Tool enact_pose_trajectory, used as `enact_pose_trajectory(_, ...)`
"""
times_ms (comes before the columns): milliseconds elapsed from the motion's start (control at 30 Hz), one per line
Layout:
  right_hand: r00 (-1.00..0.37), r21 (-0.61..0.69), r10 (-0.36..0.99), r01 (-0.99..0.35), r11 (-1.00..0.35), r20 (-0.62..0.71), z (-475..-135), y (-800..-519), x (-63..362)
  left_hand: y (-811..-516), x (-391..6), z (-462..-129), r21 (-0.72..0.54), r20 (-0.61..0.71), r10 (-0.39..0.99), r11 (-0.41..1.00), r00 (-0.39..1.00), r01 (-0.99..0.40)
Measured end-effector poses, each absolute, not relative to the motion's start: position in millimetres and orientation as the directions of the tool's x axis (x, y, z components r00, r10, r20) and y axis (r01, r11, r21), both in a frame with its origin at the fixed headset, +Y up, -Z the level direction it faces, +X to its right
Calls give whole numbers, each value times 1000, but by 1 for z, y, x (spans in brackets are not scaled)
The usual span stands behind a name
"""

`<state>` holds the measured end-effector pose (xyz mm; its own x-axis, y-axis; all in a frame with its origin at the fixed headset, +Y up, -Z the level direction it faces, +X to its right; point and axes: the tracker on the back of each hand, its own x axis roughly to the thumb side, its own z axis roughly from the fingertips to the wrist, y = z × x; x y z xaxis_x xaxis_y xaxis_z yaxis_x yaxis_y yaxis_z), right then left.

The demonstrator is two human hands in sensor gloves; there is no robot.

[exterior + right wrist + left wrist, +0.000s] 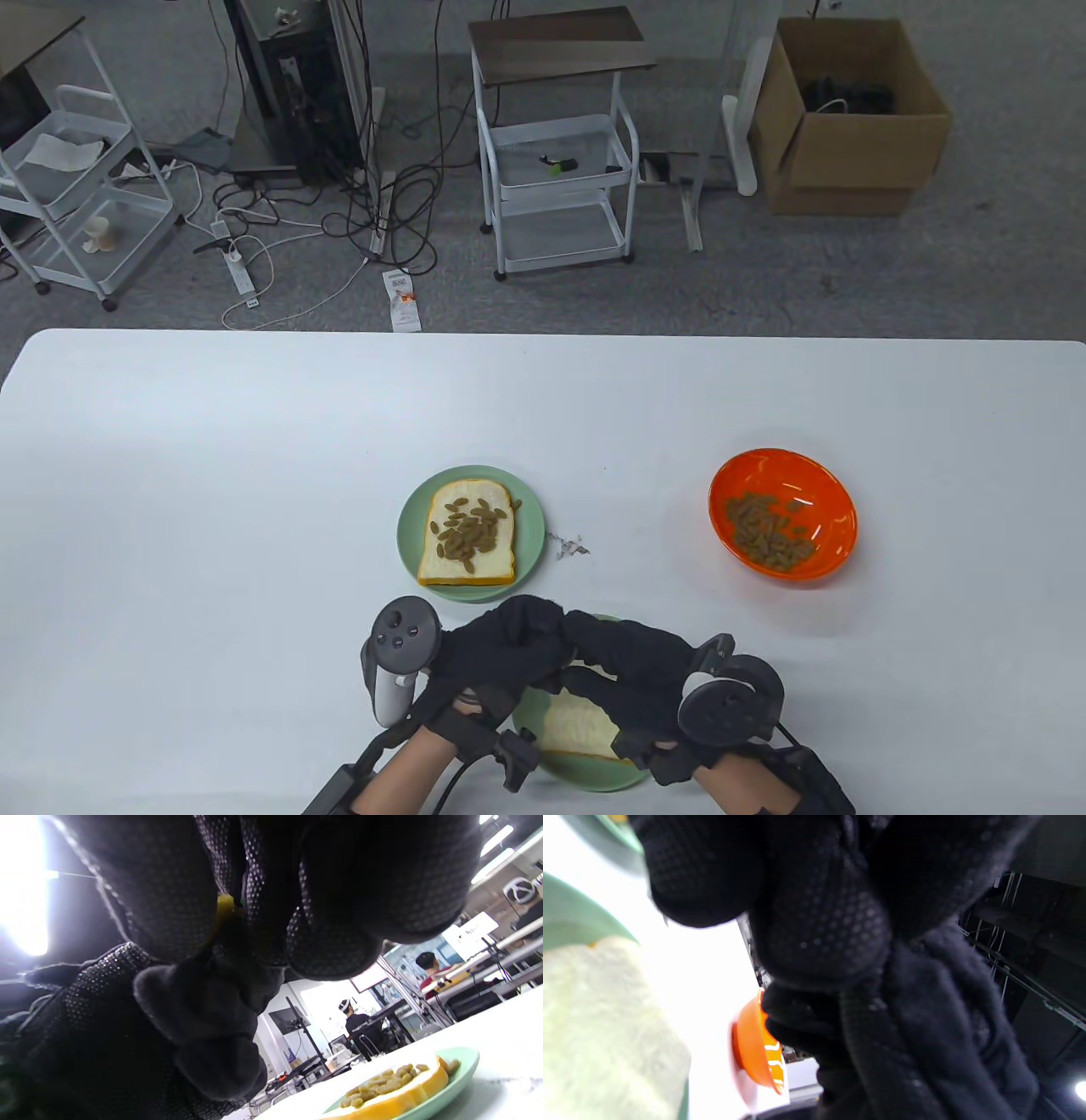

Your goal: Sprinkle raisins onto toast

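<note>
A plain toast slice (pixel 573 726) lies on the near green plate (pixel 594 777). Both gloved hands hover just above it with their fingertips touching each other. My left hand (pixel 517 637) curls in from the left and my right hand (pixel 594 645) from the right. Whether either holds raisins is hidden. The right wrist view shows bunched fingers (pixel 331 899) close up. The left wrist view shows curled fingers (pixel 818 921) beside the plain toast (pixel 594 1027). A second toast (pixel 468 533) covered with raisins sits on the far green plate (pixel 530 560). An orange bowl (pixel 827 509) holds raisins (pixel 768 531).
Small crumbs or scraps (pixel 570 548) lie on the white table between the far plate and the bowl. The bowl (pixel 755 1048) also shows in the left wrist view, and the raisin toast (pixel 390 1086) in the right wrist view. Carts and cables stand on the floor beyond the table.
</note>
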<state>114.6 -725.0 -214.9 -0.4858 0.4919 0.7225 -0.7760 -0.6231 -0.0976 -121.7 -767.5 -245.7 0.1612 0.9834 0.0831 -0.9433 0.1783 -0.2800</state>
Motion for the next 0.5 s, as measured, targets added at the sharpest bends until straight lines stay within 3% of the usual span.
enact_pose_trajectory(100,-503,-141,453,-768,-625,736,-213,-723,116,-769,-120,-246,-303,84,982,185,167,-935)
enact_pose_trajectory(267,-514,-121,476,-760,-638,714,-219,-725,118,-763,-119,-244,-288,146,950,307,276,-907)
enact_pose_trajectory(500,-503,-107,481,-764,-637,718,-224,-726,122,-763,-117,-243,-294,169,939,338,300,-894)
